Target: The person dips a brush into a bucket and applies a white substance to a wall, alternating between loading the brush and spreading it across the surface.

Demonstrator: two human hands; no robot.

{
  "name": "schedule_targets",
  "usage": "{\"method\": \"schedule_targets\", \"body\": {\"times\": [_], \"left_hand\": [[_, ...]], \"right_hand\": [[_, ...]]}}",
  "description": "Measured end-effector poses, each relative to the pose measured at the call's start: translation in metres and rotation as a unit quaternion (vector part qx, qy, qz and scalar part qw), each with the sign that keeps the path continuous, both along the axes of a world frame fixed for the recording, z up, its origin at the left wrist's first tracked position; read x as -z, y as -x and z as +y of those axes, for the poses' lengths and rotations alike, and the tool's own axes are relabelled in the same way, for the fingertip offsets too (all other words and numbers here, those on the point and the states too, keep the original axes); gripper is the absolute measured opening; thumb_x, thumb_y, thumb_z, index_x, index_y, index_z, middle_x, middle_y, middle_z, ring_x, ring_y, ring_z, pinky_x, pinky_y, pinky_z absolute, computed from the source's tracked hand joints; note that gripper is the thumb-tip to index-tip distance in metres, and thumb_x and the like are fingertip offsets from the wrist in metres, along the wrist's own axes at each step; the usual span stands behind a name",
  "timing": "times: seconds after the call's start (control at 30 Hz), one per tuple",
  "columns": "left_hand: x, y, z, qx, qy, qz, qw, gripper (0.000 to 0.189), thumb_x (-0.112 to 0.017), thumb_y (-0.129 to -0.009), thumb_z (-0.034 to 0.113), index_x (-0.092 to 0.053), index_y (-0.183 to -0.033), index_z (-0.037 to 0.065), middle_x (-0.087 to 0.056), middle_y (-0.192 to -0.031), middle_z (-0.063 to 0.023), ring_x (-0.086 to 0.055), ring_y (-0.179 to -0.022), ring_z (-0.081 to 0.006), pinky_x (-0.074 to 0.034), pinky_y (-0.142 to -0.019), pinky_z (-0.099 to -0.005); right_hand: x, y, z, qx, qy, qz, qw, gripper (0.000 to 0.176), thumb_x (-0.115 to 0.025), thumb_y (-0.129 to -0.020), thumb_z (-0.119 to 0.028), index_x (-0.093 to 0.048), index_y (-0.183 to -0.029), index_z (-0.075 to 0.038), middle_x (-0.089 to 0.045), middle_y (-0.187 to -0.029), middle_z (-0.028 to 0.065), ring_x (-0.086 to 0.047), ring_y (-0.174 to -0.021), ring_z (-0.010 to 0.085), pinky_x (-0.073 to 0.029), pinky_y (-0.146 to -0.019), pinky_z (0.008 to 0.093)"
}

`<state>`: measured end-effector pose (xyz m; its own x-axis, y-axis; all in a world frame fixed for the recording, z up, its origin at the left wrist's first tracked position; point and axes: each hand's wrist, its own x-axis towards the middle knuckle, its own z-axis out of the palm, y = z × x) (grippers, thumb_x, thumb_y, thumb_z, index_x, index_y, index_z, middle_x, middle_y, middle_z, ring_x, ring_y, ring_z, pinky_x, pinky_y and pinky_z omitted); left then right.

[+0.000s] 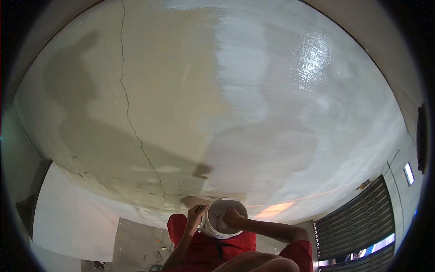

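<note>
A white bucket (206, 226) is at the front of my body, against my red clothing. My left hand (196, 216) grips its rim on the left side, fingers closed. My right hand (232, 218) reaches into the bucket's mouth with the fingers curled; whatever they hold is hidden, and the pale inside shows around it. Facing me is a wall (167, 81), dull beige on the left. A whitish coat of paint (242, 68) covers its right part, streaky along the border and shiny at the upper right.
A thin jagged crack (128, 109) runs down the beige part. A large white sheet or panel (74, 213) stands at the lower left, beside the grey floor (136, 245) with small items and a cable. Dark slatted shutters (358, 217) are at the lower right.
</note>
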<state>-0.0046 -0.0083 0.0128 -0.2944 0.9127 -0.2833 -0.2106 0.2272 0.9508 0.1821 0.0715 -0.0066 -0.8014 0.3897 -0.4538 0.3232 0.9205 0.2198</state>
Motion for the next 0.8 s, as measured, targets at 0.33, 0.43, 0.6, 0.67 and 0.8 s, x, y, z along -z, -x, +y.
{"method": "schedule_targets", "body": {"times": [0.33, 0.43, 0.6, 0.67, 0.8], "left_hand": [[0.024, 0.003, 0.006, -0.012, -0.062, 0.065, 0.996, 0.026, -0.060, -0.087, 0.026, -0.060, -0.086, 0.000, -0.056, -0.078, -0.0033, -0.048, -0.073, -0.0135, -0.042, -0.068, -0.0309], [0.024, 0.003, 0.005, -0.004, -0.048, 0.103, 0.993, 0.028, -0.058, -0.089, 0.026, -0.062, -0.091, -0.001, -0.061, -0.081, -0.0046, -0.052, -0.076, -0.0127, -0.043, -0.071, -0.0305], [-0.006, -0.011, 0.006, -0.009, 0.012, -0.004, 1.000, 0.029, -0.065, -0.085, 0.027, -0.064, -0.090, -0.001, -0.056, -0.075, 0.0023, -0.046, -0.070, -0.0058, -0.038, -0.064, -0.0224], [-0.003, -0.005, 0.009, -0.022, 0.040, -0.036, 0.998, 0.029, -0.068, -0.084, 0.027, -0.065, -0.092, 0.000, -0.058, -0.076, 0.0028, -0.047, -0.070, -0.0056, -0.038, -0.065, -0.0218], [-0.005, -0.005, 0.008, -0.017, 0.054, -0.039, 0.998, 0.029, -0.068, -0.084, 0.026, -0.065, -0.096, 0.000, -0.062, -0.081, 0.0017, -0.051, -0.074, -0.0054, -0.041, -0.068, -0.0213]], "right_hand": [[-0.086, -0.046, 0.005, 0.123, 0.031, 0.181, 0.975, 0.011, -0.057, -0.074, -0.016, -0.062, -0.080, -0.009, -0.064, -0.075, 0.0105, -0.065, -0.073, 0.0271, -0.049, -0.059, 0.0425], [-0.100, -0.075, 0.004, 0.103, 0.010, 0.316, 0.943, 0.014, -0.056, -0.074, -0.019, -0.060, -0.073, -0.006, -0.060, -0.062, 0.0119, -0.062, -0.063, 0.0296, -0.048, -0.055, 0.0424], [-0.145, -0.099, -0.022, 0.254, 0.093, 0.400, 0.876, 0.016, -0.066, -0.073, -0.015, -0.060, -0.082, -0.003, -0.060, -0.065, 0.0147, -0.062, -0.065, 0.0306, -0.047, -0.056, 0.0402], [-0.142, -0.094, -0.025, 0.326, 0.147, 0.403, 0.842, 0.018, -0.067, -0.075, -0.016, -0.063, -0.086, -0.003, -0.059, -0.064, 0.0152, -0.061, -0.062, 0.0285, -0.046, -0.056, 0.0385], [-0.118, -0.122, -0.023, 0.438, 0.351, 0.409, 0.720, 0.022, -0.061, -0.087, -0.024, -0.066, -0.094, -0.003, -0.053, -0.059, 0.0050, -0.047, -0.052, 0.0101, -0.039, -0.050, 0.0280]]}}
